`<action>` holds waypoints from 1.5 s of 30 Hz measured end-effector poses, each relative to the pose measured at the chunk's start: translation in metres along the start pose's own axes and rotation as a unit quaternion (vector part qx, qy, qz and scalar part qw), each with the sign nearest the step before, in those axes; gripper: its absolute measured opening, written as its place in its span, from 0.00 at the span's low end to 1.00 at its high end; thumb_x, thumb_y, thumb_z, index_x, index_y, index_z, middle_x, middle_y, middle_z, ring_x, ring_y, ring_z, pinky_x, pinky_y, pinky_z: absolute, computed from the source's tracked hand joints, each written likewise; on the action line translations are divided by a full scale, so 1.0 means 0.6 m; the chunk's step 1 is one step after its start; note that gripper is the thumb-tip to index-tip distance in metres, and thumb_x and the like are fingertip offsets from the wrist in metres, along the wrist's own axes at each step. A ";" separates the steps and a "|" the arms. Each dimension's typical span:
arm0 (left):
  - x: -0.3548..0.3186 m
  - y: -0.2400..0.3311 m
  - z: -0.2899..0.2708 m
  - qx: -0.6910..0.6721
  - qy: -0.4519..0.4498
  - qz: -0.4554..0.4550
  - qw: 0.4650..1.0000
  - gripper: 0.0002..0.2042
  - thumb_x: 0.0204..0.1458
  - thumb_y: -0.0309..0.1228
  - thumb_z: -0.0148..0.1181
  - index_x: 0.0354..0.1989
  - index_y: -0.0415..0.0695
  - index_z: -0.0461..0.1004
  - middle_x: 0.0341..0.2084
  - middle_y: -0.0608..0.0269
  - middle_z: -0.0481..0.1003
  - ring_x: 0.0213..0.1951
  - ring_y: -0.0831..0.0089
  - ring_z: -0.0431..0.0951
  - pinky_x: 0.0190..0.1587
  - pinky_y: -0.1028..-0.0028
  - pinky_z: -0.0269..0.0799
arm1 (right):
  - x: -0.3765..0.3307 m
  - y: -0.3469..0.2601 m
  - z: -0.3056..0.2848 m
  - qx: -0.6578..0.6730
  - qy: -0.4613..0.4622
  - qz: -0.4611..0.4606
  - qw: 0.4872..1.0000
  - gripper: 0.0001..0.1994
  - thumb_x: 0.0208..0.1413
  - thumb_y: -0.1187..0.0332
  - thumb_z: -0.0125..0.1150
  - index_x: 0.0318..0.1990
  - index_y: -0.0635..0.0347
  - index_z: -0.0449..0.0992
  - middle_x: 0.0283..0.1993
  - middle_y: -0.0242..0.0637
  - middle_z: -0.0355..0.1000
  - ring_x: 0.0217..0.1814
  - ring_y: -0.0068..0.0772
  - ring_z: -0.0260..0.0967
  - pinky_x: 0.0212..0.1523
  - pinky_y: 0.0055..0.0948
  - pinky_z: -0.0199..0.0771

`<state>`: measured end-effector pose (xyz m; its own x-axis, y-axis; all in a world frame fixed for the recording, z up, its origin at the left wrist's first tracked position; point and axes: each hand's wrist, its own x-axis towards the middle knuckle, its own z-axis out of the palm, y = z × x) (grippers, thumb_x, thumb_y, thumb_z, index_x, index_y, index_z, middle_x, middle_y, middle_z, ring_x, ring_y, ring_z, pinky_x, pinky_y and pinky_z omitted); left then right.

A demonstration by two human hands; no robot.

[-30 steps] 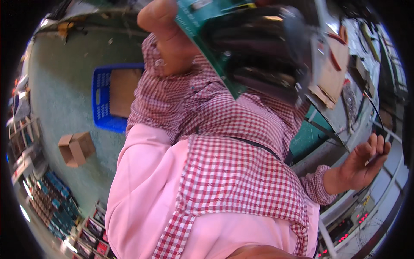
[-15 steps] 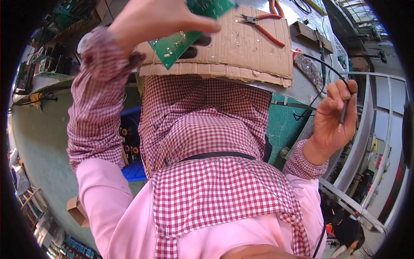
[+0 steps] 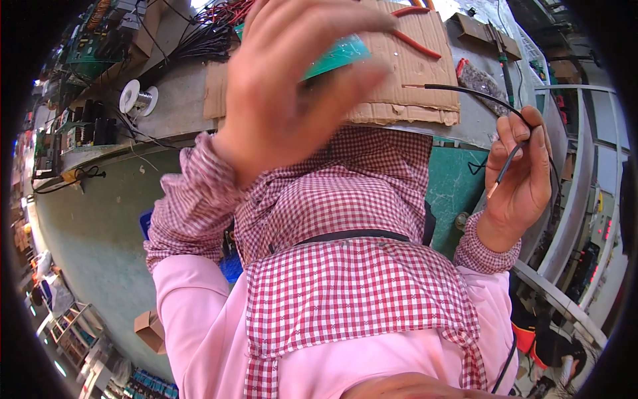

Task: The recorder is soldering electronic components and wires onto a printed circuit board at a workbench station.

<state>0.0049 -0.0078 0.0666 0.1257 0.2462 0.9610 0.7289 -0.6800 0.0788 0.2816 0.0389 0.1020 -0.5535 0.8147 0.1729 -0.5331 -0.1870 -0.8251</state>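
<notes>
My left hand (image 3: 282, 86), smeared by motion, is raised over the work surface with thumb and fingers spread apart. Behind and below it a green circuit board (image 3: 342, 56) lies on the cardboard sheet (image 3: 405, 86), mostly hidden by the hand. Out to the right, my right hand (image 3: 522, 163) pinches a black wire (image 3: 465, 88) between thumb and fingers. One stripped copper end points left over the cardboard; another bare end hangs down in front of the palm. Red-handled cutters (image 3: 417, 44) rest on the cardboard, their jaws hidden behind my left hand.
A spool of solder wire (image 3: 138, 98) stands on the bench at left, near circuit assemblies (image 3: 90, 126). Bundled red and black wires (image 3: 199, 40) lie farther back. A bag of small parts (image 3: 482, 86) and a small cardboard box (image 3: 488, 36) sit at right, beside a metal frame (image 3: 575, 166).
My left hand has moved right and down in view, and its fingers have left the circuit board, which now lies on the cardboard. The wire's far bare end has shifted left over the cardboard.
</notes>
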 end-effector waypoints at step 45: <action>0.050 0.126 -0.089 -0.248 -0.059 -0.244 0.936 0.03 0.45 0.35 0.63 0.24 0.54 0.77 0.24 0.76 0.74 0.54 0.62 0.63 0.59 0.39 0.32 | -0.052 -0.059 0.118 -0.517 0.015 -0.024 0.855 0.13 0.58 0.62 0.51 0.33 0.64 0.72 0.25 0.41 0.69 0.23 0.32 0.65 0.24 0.28 0.67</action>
<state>0.0278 -0.0885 0.1155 -0.0459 0.6665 0.7441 0.3205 -0.6957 0.6429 0.2721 -0.0187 0.1639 -0.5212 0.8248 0.2190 0.3056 0.4201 -0.8545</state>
